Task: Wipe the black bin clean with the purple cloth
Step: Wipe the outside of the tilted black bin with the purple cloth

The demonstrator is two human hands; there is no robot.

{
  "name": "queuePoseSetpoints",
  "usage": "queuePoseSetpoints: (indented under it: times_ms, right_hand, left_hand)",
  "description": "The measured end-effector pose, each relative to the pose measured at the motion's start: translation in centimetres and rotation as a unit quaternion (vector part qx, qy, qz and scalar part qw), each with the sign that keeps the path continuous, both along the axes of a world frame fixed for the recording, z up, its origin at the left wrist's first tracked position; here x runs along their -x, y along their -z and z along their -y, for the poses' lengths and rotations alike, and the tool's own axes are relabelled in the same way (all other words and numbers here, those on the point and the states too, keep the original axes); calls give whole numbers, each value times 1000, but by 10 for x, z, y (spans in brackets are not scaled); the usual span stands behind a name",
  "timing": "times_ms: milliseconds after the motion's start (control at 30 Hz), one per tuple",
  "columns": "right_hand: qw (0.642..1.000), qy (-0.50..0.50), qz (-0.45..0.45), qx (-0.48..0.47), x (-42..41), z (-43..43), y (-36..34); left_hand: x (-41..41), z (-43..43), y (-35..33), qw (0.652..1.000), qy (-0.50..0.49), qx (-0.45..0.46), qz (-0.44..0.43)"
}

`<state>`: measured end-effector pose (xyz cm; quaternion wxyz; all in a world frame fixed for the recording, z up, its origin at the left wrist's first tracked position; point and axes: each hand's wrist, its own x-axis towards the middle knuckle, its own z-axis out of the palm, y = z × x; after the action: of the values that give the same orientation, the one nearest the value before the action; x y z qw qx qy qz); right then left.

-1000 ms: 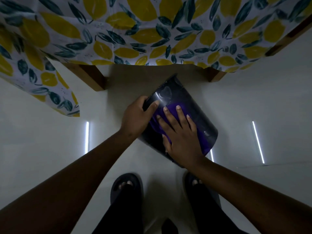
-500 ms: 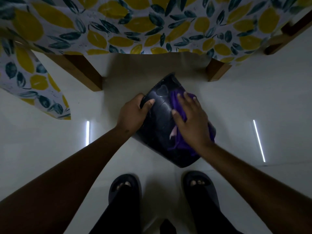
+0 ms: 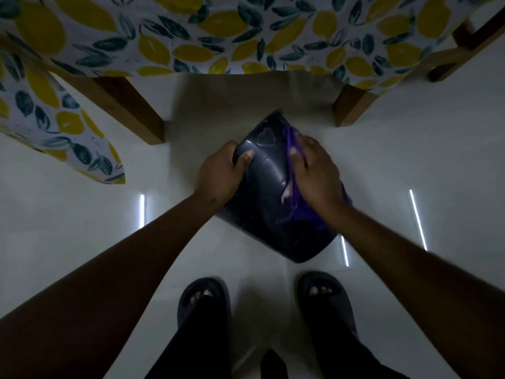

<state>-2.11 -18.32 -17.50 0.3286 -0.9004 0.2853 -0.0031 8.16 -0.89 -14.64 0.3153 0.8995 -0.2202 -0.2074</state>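
Right hand [image 3: 317,173], fingers clamping the purple cloth [image 3: 296,212], is sliding rightward off the black bin's [image 3: 265,203] face onto its flank while left hand [image 3: 218,173] is gripping the end, so wiping is progressing.

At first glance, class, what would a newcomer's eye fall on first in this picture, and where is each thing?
First, the black bin at the centre, tilted above the pale floor: the left hand grips its left edge and the right hand presses the purple cloth against its right side. Next, the lemon-print tablecloth hanging across the top, with wooden table legs below it.
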Motion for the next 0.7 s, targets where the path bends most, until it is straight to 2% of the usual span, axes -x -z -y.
queuePoseSetpoints:
  times_ms: [100,167,333,467,533,600,700]
  right_hand:
    - [972,-152,-17,178,48,-51,-1]
    - [948,-203,1,245,64,-61,4]
    - [961,-164,-7,224,43,-12,5]
    - [990,-65,18,126,20,21,2]
    - [990,-41,13,137,20,14,2]
    - [973,-96,-4,211,39,-8,5]
    - [918,-248,2,309,71,-41,15]
  left_hand:
    - [-5,16,-4,999,-10,-30,7]
    - [-11,33,-7,999,-13,-38,-10]
    - [-19,29,-22,995,11,43,-88]
    - [-3,4,-9,998,28,-12,-51]
    - [-1,11,-7,1000,2,-9,-29]
    - [-5,24,-11,1000,-4,-27,-5]
    - [-9,37,-17,1000,3,-28,2]
